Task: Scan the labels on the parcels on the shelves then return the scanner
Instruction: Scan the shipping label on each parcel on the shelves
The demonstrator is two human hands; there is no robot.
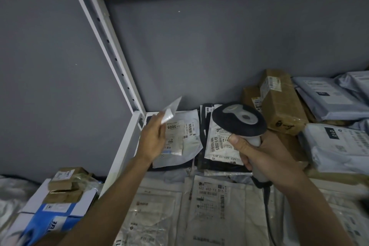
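Observation:
My right hand [257, 156] grips the handle of a grey and black barcode scanner [239, 120]; its head points down at a dark mailer with a white label [217, 146]. My left hand [153, 136] holds up the corner of a white plastic mailer [185, 142] at the shelf's back left. Its label reads 3005, and the lifted corner sticks up above my fingers. More white mailers with barcode labels [209, 201] lie flat nearer to me.
The white metal shelf upright [111, 52] rises at the left, with a shelf board overhead. Brown cardboard boxes [279, 104] stand at the back right beside grey mailers [327, 94]. A blue and white box [52, 217] with small cartons lies outside the shelf at lower left.

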